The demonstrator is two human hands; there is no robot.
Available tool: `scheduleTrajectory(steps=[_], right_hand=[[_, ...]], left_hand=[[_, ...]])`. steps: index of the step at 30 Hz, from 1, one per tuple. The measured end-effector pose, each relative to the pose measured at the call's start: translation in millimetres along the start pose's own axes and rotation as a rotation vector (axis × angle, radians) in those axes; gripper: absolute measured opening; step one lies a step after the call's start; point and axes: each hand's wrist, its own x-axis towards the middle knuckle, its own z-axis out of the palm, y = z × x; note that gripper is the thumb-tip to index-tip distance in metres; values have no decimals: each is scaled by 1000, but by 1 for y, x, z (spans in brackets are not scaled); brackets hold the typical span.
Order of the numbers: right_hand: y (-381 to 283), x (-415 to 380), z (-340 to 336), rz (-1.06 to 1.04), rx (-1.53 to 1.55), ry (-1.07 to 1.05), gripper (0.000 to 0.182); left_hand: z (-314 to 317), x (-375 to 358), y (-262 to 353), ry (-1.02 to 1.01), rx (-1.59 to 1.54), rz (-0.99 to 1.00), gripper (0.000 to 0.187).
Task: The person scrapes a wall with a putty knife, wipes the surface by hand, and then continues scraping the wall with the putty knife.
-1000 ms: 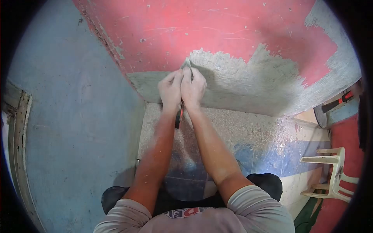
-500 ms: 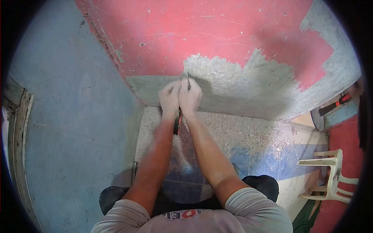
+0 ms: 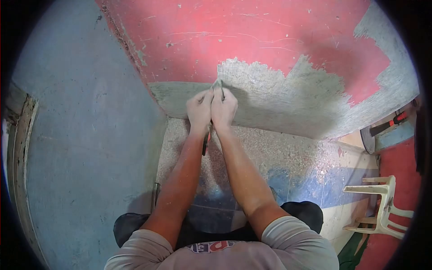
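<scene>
Both my hands are closed together around a scraper, its thin blade (image 3: 218, 83) against the wall where red paint (image 3: 189, 58) meets bare grey plaster (image 3: 265, 96). My left hand (image 3: 199, 108) and my right hand (image 3: 224, 107) are pressed side by side and look dusty. Most of the grip is hidden by my fingers. The scraper's black and red handle (image 3: 206, 145) sticks out below my wrists, between my forearms. A ragged paint edge runs to the right of the blade.
Paint flakes and dust lie over the speckled floor (image 3: 256, 144) and blue tiles (image 3: 297, 184). A blue-grey wall (image 3: 90, 135) stands close on my left. At the right are a pale plastic chair (image 3: 382, 193) and a red-and-black-handled tool (image 3: 389, 123).
The view has shifted a little, so the wall sits slightly higher and further right. My hands stay clasped on the scraper at nearly the same spot on the wall.
</scene>
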Motion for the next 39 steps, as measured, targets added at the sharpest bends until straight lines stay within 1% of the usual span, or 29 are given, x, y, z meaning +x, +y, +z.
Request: scheduleTrajectory(steps=[3,6,9,11,12,13,15,16,17,19,22,23,26,27,29,30,31,33,35,36,37,38,39], right_hand=[[10,-2,4,-1,86,18,31],[-46,30,2,-253,21,71,31],[-83,35,-4,-67,208,-10,36],[-62,26,-4,-62,142,7,36],[-42,18,-3,-61,109,16,36],[-14,10,0,-107,30,25,36],[35,-18,4,-16,-45,-15,36],[37,-21,4,23,-84,-33,35],[39,-16,6,5,-88,-27,35],[20,-8,7,-6,-95,-14,35],[9,-10,8,49,15,5,35],[7,-10,8,49,5,19,34],[33,-16,10,48,-60,-22,33],[38,-21,8,70,-82,-30,33],[49,-24,8,81,-35,-30,33],[49,-21,9,88,-10,-26,33],[35,-12,7,23,-104,-42,32],[12,-4,4,85,-63,-72,32],[7,-6,6,114,-10,-73,33],[11,-9,9,78,6,-39,33],[20,-11,13,36,25,-5,34],[28,-13,15,-11,43,26,35],[33,-15,11,17,-46,-27,34]], left_hand=[[3,-1,-12,31,-67,-33,20],[7,18,57,3,-76,105,21],[13,29,79,-36,-319,18,21],[10,24,47,0,-124,109,23],[8,19,26,18,-27,155,23],[3,9,10,-12,21,155,24],[-8,-14,-38,-11,-35,-14,25],[-8,-16,-43,-10,-67,-94,25],[-8,-11,-47,-9,-56,-62,25],[-8,0,-35,-15,-15,-10,24],[-9,-2,-12,-39,-96,-98,24],[-9,-2,-17,-35,-146,-104,24],[-13,-4,-56,-25,-7,-4,24],[-12,-11,-60,0,-5,-62,24],[-11,-16,-66,23,-4,-68,24],[-9,-13,-66,32,-1,-70,24],[-6,-8,-47,31,-31,-51,24],[-5,-4,-19,42,-78,-49,24],[-4,-5,-22,41,-114,-99,24],[-6,-3,-21,40,-131,-107,24],[-9,-3,-27,37,17,-32,24],[-11,-3,-37,31,20,-41,24],[-12,-5,-52,24,20,-48,24]])
